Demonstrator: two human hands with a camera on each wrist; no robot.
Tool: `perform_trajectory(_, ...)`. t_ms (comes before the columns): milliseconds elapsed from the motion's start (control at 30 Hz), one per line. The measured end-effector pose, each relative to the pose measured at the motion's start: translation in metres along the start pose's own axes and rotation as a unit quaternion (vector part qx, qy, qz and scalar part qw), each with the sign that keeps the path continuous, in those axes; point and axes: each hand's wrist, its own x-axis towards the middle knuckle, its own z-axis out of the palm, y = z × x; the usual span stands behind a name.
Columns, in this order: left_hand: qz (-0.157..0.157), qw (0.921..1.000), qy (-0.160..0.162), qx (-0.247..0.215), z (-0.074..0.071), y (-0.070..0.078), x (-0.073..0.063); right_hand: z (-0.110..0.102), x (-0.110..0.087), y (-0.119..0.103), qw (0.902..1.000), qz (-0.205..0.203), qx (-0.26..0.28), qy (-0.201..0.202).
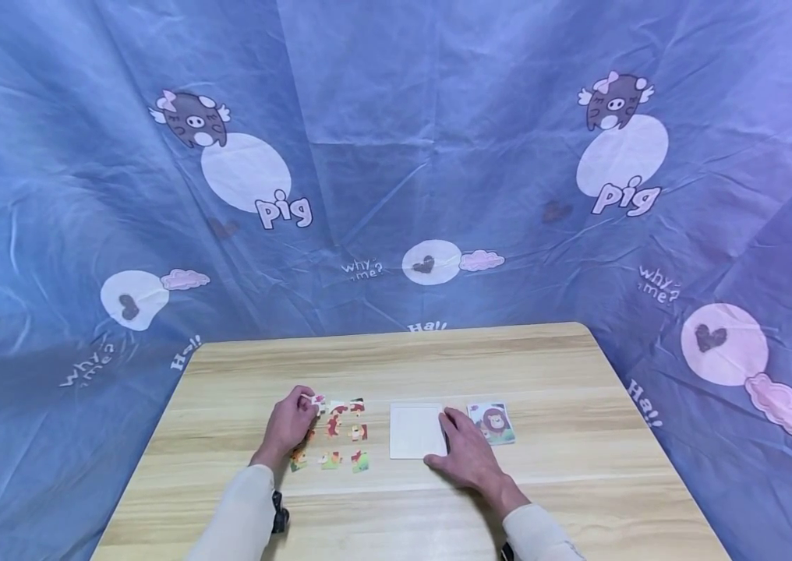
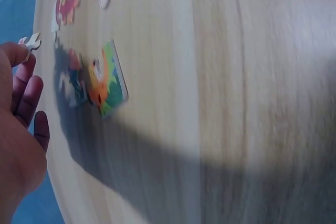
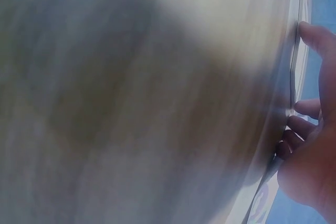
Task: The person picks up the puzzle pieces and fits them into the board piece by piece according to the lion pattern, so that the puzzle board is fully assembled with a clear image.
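Observation:
My left hand point(image 1: 288, 421) pinches a small jigsaw piece point(image 1: 318, 401) with pink print between thumb and index finger. In the left wrist view the piece point(image 2: 32, 43) is raised above the table, its other fingers loosely bent. Several colourful loose jigsaw pieces point(image 1: 330, 460) lie below and beside this hand, in rough rows. To their right is a flat white puzzle tray point(image 1: 415, 431) with a raised rim. My right hand point(image 1: 469, 452) rests at the tray's lower right corner, thumb and fingers spread and touching its edge. In the right wrist view the tray shows only edge-on.
A lion picture card point(image 1: 494, 421) lies just right of the tray, partly behind the right hand. All of it stands on a light wooden table point(image 1: 396, 514). Blue printed cloth point(image 1: 382, 171) hangs behind the table and along both sides.

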Motion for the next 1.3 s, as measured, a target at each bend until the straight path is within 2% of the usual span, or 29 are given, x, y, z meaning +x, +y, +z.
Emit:
perform_trajectory(167, 0.003, 0.9999, -0.003, -0.015, 0.007, 0.009, 0.001, -0.003, -0.001, 0.0, 1.0, 0.005, 0.003, -0.004)
perform_trajectory(400, 0.038, 0.9989, -0.009, -0.027, 0.019, 0.02, -0.005, -0.006, -0.002, 0.0, 0.9999, 0.007, 0.007, -0.012)
perform_trajectory(700, 0.066, 0.9975, -0.015, -0.018, 0.037, 0.037, -0.012, -0.007, -0.004, 0.0, 0.9998, 0.004, 0.001, -0.019)
perform_trajectory(867, 0.07, 0.997, -0.029, -0.014, 0.044, 0.045, -0.014, -0.008, -0.005, -0.001, 0.9996, 0.005, -0.001, -0.026)
perform_trajectory(1100, 0.065, 0.9963, -0.041, -0.039, 0.051, 0.054, -0.017, -0.009, -0.004, -0.001, 0.9996, 0.001, -0.013, -0.024)
perform_trajectory(1300, 0.067, 0.9958, -0.049, -0.04, 0.058, 0.059, -0.018, -0.01, -0.003, -0.001, 0.9996, -0.001, -0.014, -0.024)
